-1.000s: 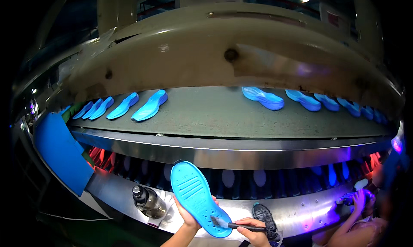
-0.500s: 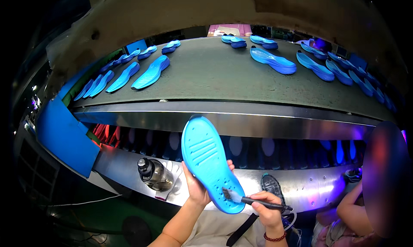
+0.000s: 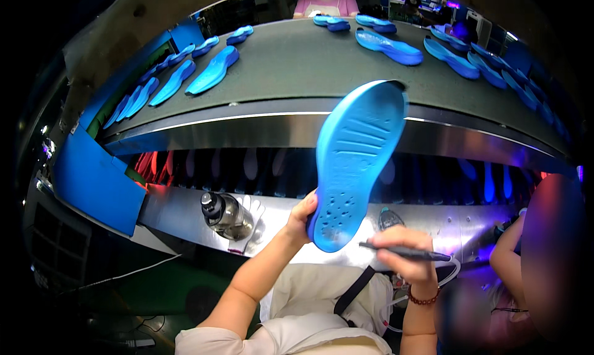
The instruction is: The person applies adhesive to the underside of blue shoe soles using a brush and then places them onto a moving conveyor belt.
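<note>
Left hand (image 3: pixel 299 220) holds one blue sole (image 3: pixel 362 154); right hand (image 3: pixel 406 238), one black tool (image 3: pixel 433 255).

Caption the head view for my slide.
Blue shoe sole in the left hand, black tool in the right hand, facing a belt of more soles.

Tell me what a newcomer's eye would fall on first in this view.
Probably the big bright-blue sole near the middle, leaning right, gripped near its lower left edge by the left hand. Just to its lower right, the right hand holds a slim black tool. Beyond, smaller-looking blue soles lie on the dark belt, toward both sides.
</note>
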`<state>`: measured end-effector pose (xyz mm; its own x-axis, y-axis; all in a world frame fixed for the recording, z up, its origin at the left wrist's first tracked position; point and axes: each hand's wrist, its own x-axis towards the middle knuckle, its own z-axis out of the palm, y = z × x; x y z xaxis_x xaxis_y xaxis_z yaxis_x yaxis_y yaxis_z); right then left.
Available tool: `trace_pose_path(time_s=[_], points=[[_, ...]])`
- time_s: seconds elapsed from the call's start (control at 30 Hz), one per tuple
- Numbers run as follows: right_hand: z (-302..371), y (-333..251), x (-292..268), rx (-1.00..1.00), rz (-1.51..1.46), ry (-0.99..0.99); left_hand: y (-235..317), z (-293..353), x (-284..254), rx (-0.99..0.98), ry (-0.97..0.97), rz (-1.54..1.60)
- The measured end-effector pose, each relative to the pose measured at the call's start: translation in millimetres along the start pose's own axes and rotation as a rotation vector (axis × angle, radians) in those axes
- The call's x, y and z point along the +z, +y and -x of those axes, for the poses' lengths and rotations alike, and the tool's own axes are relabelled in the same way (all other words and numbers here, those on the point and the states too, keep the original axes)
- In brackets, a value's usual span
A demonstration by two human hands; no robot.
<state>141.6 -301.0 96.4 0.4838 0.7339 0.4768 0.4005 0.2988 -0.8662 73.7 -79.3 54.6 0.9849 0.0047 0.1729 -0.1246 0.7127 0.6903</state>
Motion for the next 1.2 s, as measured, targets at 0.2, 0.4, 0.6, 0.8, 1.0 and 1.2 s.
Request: trace_pose_path(time_s=[0.2,0.4,0.6,0.8,1.0,1.2], points=[[-1.7,-11.3,-4.7,-0.032,0.124,-0.285,24.7,-14.6,5.1,-0.268,-0.143,-0.155],[0.3,0.2,1.3,-0.057,0.134,-0.27,32.1,-20.1,21.3,-0.574,-0.107,-0.224],[1.8,-20.3,-19.4,-0.013,0.105,-0.384,37.6,-12.2,16.6,-0.885,0.076,-0.151],[0.7,-36.1,-30.1,-0.004,0.281,-0.496,39.8,-4.0,22.7,-0.828,-0.062,-0.346],[20.2,-27.6,-28.7,0.012,0.308,-0.449,40.4,10.2,7.2,-0.737,-0.063,-0.391],[27.8,-1.4,-29.3,0.003,0.269,-0.157,48.9,16.8,16.4,-0.623,0.019,-0.269]])
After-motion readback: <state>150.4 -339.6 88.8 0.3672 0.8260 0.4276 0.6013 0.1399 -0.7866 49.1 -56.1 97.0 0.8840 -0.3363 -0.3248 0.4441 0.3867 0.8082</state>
